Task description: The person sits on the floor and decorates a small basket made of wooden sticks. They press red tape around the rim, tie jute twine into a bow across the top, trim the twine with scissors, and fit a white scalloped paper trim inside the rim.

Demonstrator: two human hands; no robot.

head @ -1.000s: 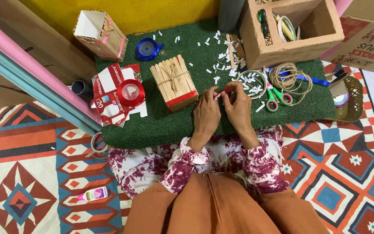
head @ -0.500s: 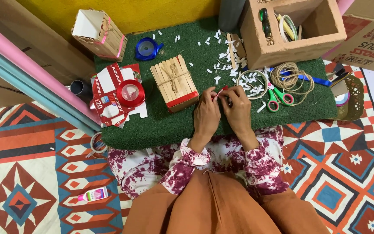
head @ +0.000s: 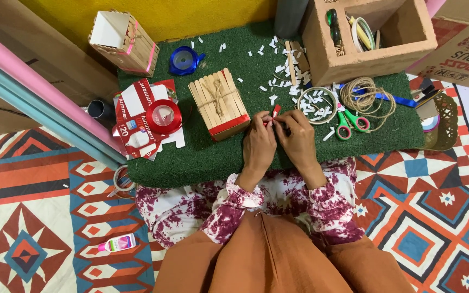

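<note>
Both my hands meet over the green turf mat [head: 207, 157]. My left hand [head: 258, 144] and my right hand [head: 298, 140] pinch a small piece of red ribbon [head: 274, 112] between the fingertips. Just left of the hands lies a box of wooden craft sticks [head: 219, 103], tied with twine and edged with a red band. A roll of red ribbon [head: 163, 116] rests on torn red and white packaging further left.
Green-handled scissors [head: 352, 121], a coil of twine [head: 367, 96] and a tape ring [head: 316, 105] lie right of my hands among several white paper scraps. A cardboard box [head: 365, 38] holds tools at the back right. A blue tape dispenser [head: 183, 59] and another stick box [head: 124, 42] sit at the back left. A glue bottle [head: 116, 243] lies on the patterned rug.
My hands have stayed in the same spot, with the fingers working the red ribbon piece slightly. Nothing else has moved.
</note>
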